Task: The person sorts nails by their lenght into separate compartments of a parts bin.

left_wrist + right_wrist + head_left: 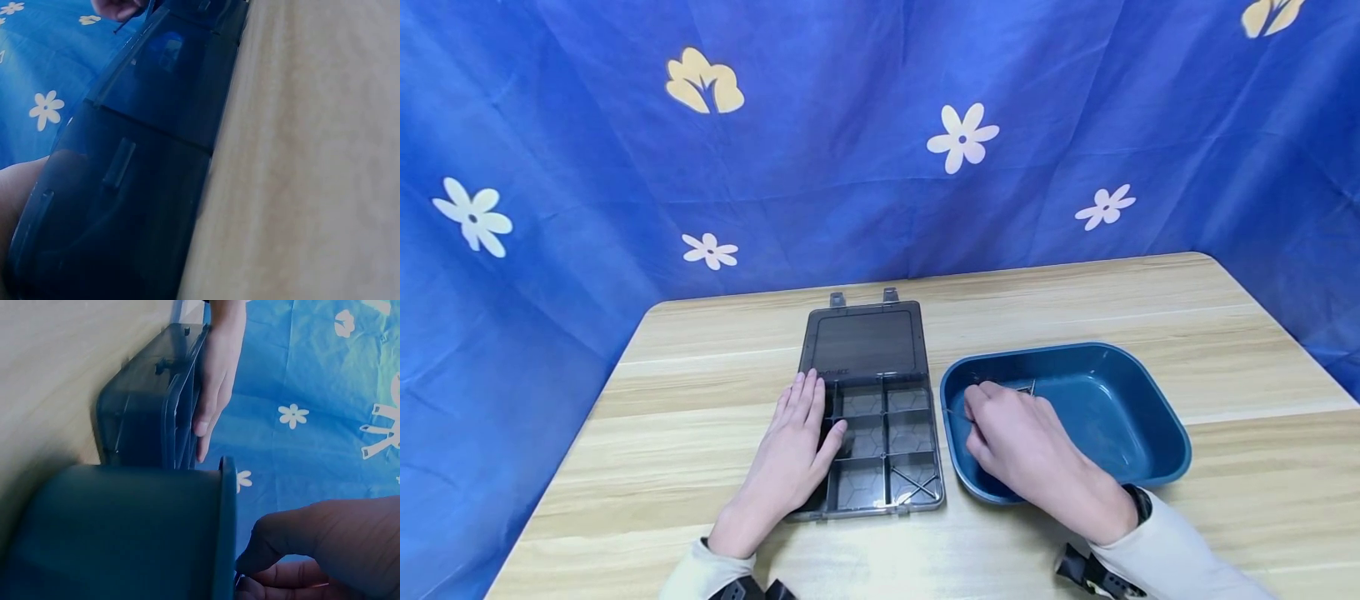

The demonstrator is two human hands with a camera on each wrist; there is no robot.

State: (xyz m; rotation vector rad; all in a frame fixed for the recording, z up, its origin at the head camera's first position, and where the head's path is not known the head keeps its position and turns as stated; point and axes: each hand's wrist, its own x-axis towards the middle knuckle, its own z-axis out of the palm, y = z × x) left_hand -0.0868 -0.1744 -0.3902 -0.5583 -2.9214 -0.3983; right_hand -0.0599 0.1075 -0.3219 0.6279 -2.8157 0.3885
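Observation:
My left hand [793, 454] rests with straight fingers over the left side of a dark translucent compartment box [859, 485], covering part of its left column. The box's lid [868, 340] lies folded back, away from me. Crossed thin rods [922, 486] lie in the front right compartment. To the right, my right hand [1026, 437] is over the left part of a blue basin [1138, 404], pinching a thin dark rod [957, 413] with a small end like a screw head. The rod points left across the basin's rim. Behind that hand, more thin rods [1028, 388] show in the basin, partly hidden.
Box and basin stand side by side on a light wood table [700, 408], a narrow gap between them. Two latches [891, 295] stick out from the lid's far edge. A blue flowered curtain [850, 208] hangs behind the table. Both wrists wear dark straps.

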